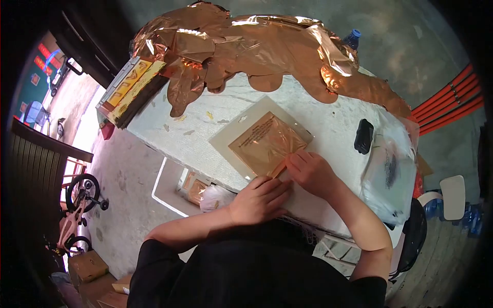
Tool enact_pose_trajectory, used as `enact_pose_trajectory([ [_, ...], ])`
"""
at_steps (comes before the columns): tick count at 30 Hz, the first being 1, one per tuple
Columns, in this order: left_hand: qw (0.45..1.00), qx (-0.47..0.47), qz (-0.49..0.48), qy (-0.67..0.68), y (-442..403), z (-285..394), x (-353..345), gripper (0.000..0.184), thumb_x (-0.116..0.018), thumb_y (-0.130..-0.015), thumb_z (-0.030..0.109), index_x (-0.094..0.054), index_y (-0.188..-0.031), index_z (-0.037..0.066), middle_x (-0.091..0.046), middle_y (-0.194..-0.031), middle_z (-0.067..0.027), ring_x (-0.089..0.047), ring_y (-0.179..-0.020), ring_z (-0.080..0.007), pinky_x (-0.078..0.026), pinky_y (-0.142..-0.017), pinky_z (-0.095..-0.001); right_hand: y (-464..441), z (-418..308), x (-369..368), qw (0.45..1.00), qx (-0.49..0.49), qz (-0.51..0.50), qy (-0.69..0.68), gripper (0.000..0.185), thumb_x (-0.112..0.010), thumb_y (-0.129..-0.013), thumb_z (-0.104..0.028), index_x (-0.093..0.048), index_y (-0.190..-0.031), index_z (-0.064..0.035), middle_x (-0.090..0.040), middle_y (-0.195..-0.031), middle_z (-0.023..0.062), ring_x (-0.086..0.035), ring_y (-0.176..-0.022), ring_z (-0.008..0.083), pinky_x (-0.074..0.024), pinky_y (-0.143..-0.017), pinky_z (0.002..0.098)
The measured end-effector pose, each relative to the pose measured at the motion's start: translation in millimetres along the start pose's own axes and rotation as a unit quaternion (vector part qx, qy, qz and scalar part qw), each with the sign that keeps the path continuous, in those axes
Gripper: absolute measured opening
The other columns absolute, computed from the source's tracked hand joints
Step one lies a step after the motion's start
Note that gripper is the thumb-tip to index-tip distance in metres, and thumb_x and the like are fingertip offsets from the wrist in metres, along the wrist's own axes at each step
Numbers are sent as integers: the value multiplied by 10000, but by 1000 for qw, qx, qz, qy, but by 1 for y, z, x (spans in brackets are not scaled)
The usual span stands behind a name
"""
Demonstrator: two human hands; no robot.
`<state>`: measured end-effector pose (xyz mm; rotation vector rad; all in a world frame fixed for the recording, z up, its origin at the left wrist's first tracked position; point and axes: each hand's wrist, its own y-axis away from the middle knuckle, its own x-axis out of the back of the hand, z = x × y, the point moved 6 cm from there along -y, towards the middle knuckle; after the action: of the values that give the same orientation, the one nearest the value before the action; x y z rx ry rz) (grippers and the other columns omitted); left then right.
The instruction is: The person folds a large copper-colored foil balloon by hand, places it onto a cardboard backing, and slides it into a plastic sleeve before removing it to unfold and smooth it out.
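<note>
A flat copper-brown packet with printed text lies on a pale rectangular card on the white table. My left hand is at the packet's lower edge, its fingers bent together at the near corner. My right hand pinches the packet's lower right edge, close beside the left. The fingertips of both hands hide part of that edge. Behind the packet, a pile of shiny copper foil pieces spreads along the table's far side.
Boxes with a yellow label stand at the left corner. A black object and clear plastic bags lie at the right. Below the table's left edge is an open white container. A blue bottle top shows behind the foil.
</note>
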<state>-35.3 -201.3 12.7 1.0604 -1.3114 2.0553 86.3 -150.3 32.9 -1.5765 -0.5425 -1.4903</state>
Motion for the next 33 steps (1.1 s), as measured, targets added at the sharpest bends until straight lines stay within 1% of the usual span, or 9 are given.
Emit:
enact_pose_trajectory([
  [4, 999, -6, -3, 44, 7, -7, 14, 418, -675, -802, 310, -624, -1120, 43, -593, -1239, -90, -548, -1075, -259, -426, -924, -401, 6, -12, 8, 1000, -24, 10, -7, 253, -595, -697, -129, -617, -921, -13, -570, -839, 60, -582, -781, 210, -501, -604, 320],
  [6, 989, -6, -22, 148, 15, -22, 22, 257, -648, -823, 241, -655, -1008, 62, -636, -1128, -77, -574, -1021, -269, -438, -898, -407, 10, -20, 12, 999, -44, 3, -12, 233, -594, -705, -119, -619, -915, -19, -572, -827, 56, -587, -766, 210, -500, -602, 324],
  [9, 979, 17, 7, 203, 20, -39, 47, 169, -623, -826, 191, -662, -924, 59, -659, -986, -72, -600, -960, -280, -450, -874, -418, 11, -25, 14, 996, -64, 19, -61, 204, -592, -720, -104, -622, -909, -33, -573, -808, 53, -597, -741, 210, -495, -598, 328],
  [12, 994, 23, 29, 105, 22, -32, 58, 159, -631, -810, 180, -663, -895, 50, -662, -884, -68, -616, -926, -284, -460, -846, -417, 10, -23, 14, 994, -65, 61, -66, 202, -595, -724, -106, -624, -913, -39, -572, -796, 49, -607, -732, 210, -491, -593, 329],
  [13, 995, 15, 8, 96, 25, -25, 53, 232, -660, -792, 215, -653, -933, 31, -654, -1009, -100, -603, -1000, -302, -457, -887, -439, 9, -24, 13, 994, -66, 63, -60, 199, -597, -724, -110, -622, -908, -41, -571, -792, 50, -605, -728, 211, -489, -592, 331],
  [14, 995, 15, 8, 95, 23, -17, 49, 232, -660, -792, 215, -653, -933, 31, -654, -1009, -100, -603, -1000, -302, -457, -887, -439, 9, -24, 12, 994, -66, 64, -55, 195, -598, -723, -114, -620, -903, -43, -570, -789, 51, -604, -723, 212, -488, -590, 333],
  [17, 997, 52, -29, 42, 12, 3, 29, 423, -724, -733, 276, -631, -1047, 8, -557, -1252, -161, -525, -1156, -340, -409, -1003, -487, 2, -27, 13, 996, -60, 48, -37, 153, -598, -719, -117, -605, -860, -58, -562, -777, 54, -599, -712, 210, -488, -588, 332],
  [24, 997, 73, 25, -23, 19, 9, 10, 501, -754, -682, 255, -628, -1094, 1, -584, -1209, -162, -523, -1159, -334, -413, -1003, -480, -13, -30, 9, 999, -25, -27, -12, 68, -588, -715, -119, -562, -767, -84, -537, -746, 59, -591, -710, 208, -489, -573, 326],
  [33, 995, 71, 30, 70, 24, -1, 8, 539, -726, -688, 214, -598, -1164, -4, -580, -1211, -147, -528, -1165, -314, -424, -996, -439, -15, -39, 5, 996, -41, -62, 50, 64, -583, -711, -120, -555, -749, -76, -540, -776, 77, -583, -723, 214, -488, -570, 327],
])
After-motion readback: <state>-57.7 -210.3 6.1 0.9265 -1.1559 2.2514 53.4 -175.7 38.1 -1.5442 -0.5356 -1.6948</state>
